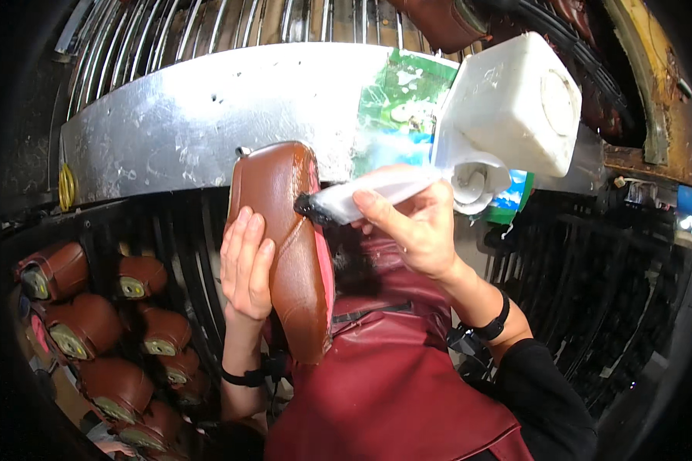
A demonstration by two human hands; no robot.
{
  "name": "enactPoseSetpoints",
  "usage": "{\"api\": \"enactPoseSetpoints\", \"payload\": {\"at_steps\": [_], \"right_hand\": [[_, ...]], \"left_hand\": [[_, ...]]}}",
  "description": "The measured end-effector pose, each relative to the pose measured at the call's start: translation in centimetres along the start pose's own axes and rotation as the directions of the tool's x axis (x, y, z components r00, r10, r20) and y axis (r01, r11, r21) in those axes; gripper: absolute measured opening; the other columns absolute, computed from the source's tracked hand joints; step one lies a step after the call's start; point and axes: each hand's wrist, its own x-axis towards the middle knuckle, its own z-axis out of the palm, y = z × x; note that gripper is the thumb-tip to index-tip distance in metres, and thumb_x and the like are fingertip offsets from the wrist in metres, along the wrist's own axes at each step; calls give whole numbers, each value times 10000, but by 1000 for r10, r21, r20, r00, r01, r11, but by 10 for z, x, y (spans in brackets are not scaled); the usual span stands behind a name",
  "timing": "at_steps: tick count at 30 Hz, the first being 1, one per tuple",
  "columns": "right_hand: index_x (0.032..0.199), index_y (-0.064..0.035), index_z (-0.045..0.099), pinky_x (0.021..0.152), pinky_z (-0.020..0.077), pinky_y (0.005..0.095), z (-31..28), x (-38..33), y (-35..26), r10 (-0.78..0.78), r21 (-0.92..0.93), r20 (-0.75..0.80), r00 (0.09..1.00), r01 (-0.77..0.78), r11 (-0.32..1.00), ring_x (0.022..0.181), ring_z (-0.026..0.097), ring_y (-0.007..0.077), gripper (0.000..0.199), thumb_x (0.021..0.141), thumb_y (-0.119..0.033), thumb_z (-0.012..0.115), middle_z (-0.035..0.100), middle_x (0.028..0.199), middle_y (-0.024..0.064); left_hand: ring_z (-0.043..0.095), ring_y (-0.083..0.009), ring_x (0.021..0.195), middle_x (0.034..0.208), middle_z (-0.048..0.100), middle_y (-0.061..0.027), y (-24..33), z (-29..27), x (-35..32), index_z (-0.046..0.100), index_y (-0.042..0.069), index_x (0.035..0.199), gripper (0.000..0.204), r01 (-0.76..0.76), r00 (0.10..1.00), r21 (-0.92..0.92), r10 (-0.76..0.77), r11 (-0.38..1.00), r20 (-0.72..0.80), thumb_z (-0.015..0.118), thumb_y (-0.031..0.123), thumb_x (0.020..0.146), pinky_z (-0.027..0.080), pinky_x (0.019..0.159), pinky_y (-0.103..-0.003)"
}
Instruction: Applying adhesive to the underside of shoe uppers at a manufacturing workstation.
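Observation:
A brown leather shoe upper [273, 223], with a pinkish-red strip along its right side, stands tilted on end in front of me. My left hand [244, 261] grips it from the left, fingers bent against the leather and thumb hidden. Held in my right hand [415, 230] is a translucent white squeeze bottle [388, 188], lying nearly level. Its black brush tip [312, 209] touches or almost touches the upper's right edge, close to a seam. Whether any liquid is coming out, I cannot tell.
Beyond the upper runs a scuffed metal bench [207, 115], with a rack of metal rods [246, 23] behind it. On the right, a white plastic container [507, 100] lies by a green printed sheet [407, 92]. Several brown shoe uppers [84, 326] hang or stand at lower left.

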Motion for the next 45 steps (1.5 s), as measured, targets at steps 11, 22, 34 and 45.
{"api": "enactPoseSetpoints", "payload": {"at_steps": [11, 22, 34, 45], "right_hand": [[1121, 87, 753, 691, 563, 365, 5, -93, -20, -489, -140, 414, 768, 584, 799, 815, 709, 303, 269, 887, -43, 757, 728, 967, 176], [992, 44, 770, 484, 474, 236, -1, -63, -36, 38, 147, -23, 999, -34, 989, 560, 637, 79, 204, 996, -158, 746, 730, 738, 82], [931, 77, 694, 639, 586, 364, 12, -106, -71, -420, -153, 477, 773, 543, 826, 712, 726, 290, 176, 782, 33, 777, 718, 868, 189], [929, 97, 726, 629, 555, 276, 2, -77, -94, -400, -136, 314, 861, 458, 879, 705, 719, 167, 134, 831, 13, 763, 756, 849, 185]], "left_hand": [[653, -468, 1264, 1345, 661, -308, -2, 7, 7, 579, -78, 1303, 309, -54, 995, 51, 58, 997, -77, 602, -2, 1005, 538, 1082, -550], [643, -457, 1283, 1364, 654, -300, 18, 4, 19, 605, -88, 1321, 424, -24, 994, 43, 28, 999, -102, 693, 80, 942, 524, 1101, -523], [653, -432, 1276, 1363, 664, -259, 20, -6, 32, 624, -89, 1321, 450, 42, 998, 86, -39, 995, -43, 677, -28, 878, 537, 1092, -506], [643, -401, 1283, 1357, 664, -228, 32, -20, 66, 618, -60, 1344, 531, 142, 987, 119, -149, 983, 59, 678, -56, 817, 515, 1111, -468]]}}
